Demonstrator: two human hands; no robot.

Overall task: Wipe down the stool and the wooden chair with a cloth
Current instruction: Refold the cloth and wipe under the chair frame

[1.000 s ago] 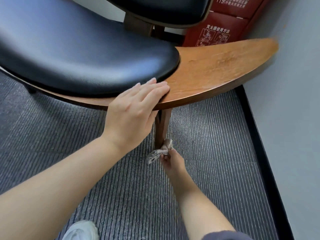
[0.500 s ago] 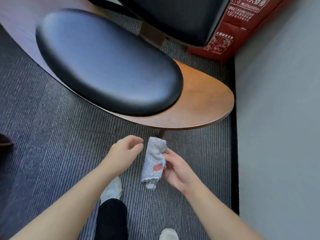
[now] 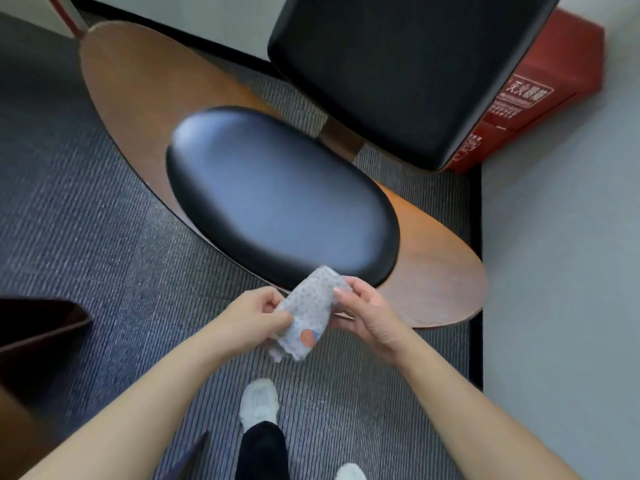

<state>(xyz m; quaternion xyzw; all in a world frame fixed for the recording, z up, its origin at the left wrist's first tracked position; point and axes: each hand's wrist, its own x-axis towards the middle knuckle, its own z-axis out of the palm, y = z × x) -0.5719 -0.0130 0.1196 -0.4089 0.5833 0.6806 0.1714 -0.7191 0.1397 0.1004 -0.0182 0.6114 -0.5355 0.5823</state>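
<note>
Nearest: white shoe (image 3: 259,400) and a dark trouser leg on the striped grey carpet (image 3: 86,220), person standing over the work. Both forearms reach fwd & meet at the cloth (image 3: 308,317), a pale dotted rag w/ an orange patch, bunched into a short roll. L hand (image 3: 258,315) pinches its left edge, fingers curled in against the thumb. R hand (image 3: 367,313) holds the right edge, fingers curled round it. Cloth hangs in the air btwn the two, long axis tilted low-left to up-right, touching no furniture as far as I can tell. Looks like a refold/regrip, i.e. no wiping contact at this moment.

Just beyond the hands: wooden chair (image 3: 436,282). Its flat wood shell is a long oval, axis running far-left to near-right, w/ the black seat cushion (image 3: 277,195) on the middle. Cloth's top end overlaps the cushion's near rim in view. Near-right wood tip lies just past the R hand, so that hand is nearer to it; far-left tip is well apart from both. Next move prob. a short push fwd & down onto cushion or wood, then strokes along that axis.

Further: black backrest (image 3: 398,71), then a red box (image 3: 530,98) w/ printed text by the wall. Dark brown object (image 3: 38,330) at the left edge: stool or not, can't tell.
</note>
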